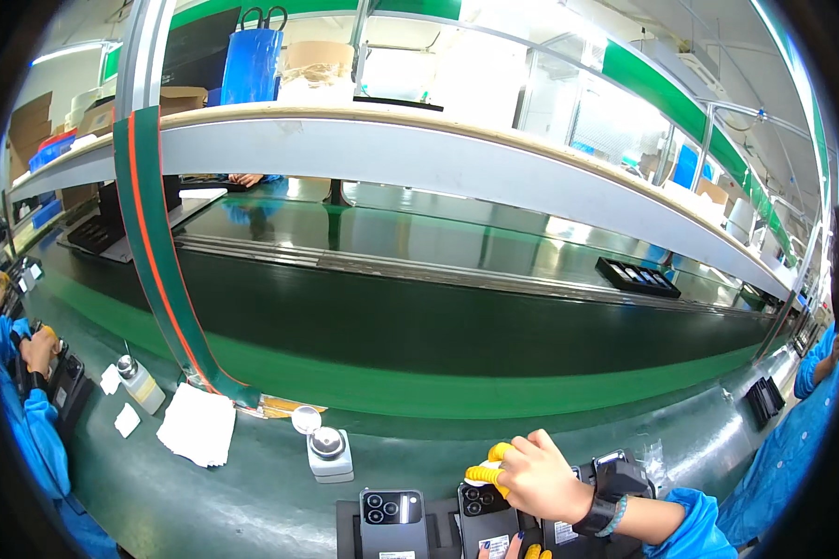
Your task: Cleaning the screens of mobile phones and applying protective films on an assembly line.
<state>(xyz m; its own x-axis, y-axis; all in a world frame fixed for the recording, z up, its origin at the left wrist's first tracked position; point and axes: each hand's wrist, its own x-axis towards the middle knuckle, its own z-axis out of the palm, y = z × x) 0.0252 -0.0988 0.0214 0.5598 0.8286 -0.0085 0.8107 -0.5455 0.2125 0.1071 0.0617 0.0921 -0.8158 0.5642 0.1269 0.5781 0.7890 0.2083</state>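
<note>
My right hand (543, 477), with yellow finger cots and a black wrist device, is closed in a pinch over a small white wipe (476, 483). It presses the wipe by the camera lenses of a dark smartphone (485, 524). At the bottom edge, fingertips of my left hand (511, 548) touch that phone's lower part, near a white label; the rest of the hand is out of the picture. Another dark smartphone (393, 524) lies camera side up to the left in a black tray (348, 531). More phones (561, 533) lie partly hidden under my right wrist.
A dispenser bottle (330, 456) and a stack of white wipes (197, 425) stand left of the tray. A green-and-orange-covered post (154, 242) rises behind them. Beyond runs a dark conveyor belt (419, 321) carrying a black tray (638, 278). Co-workers in blue sleeves (45, 438) are at both sides.
</note>
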